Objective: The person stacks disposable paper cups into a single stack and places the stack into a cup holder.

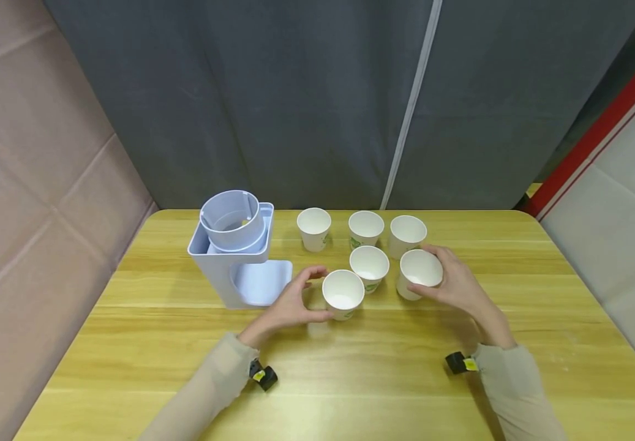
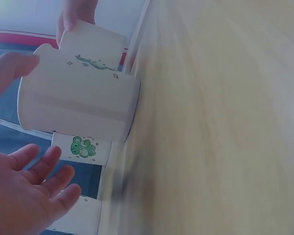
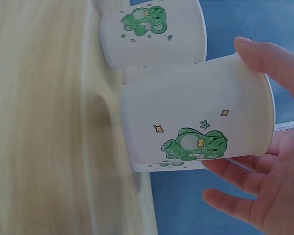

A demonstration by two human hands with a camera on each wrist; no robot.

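My right hand (image 1: 457,285) holds a white paper cup (image 1: 420,269) near its rim, thumb on the near side and fingers on the far side. In the right wrist view this cup (image 3: 196,112) shows a green bear print. My left hand (image 1: 294,300) is spread around the left of the nearest paper cup (image 1: 343,293). In the left wrist view its thumb (image 2: 24,63) overlaps that cup's (image 2: 78,95) rim, while the other fingers (image 2: 54,181) are apart from it. Another cup (image 1: 369,264) stands between the two hands.
Three more paper cups, a left one (image 1: 314,226), a middle one (image 1: 365,225) and a right one (image 1: 407,231), stand along the back of the wooden table (image 1: 372,373). Left of them is a pale blue stand (image 1: 218,278) with a round container (image 1: 231,217) on top. A grey curtain (image 1: 295,110) hangs behind.
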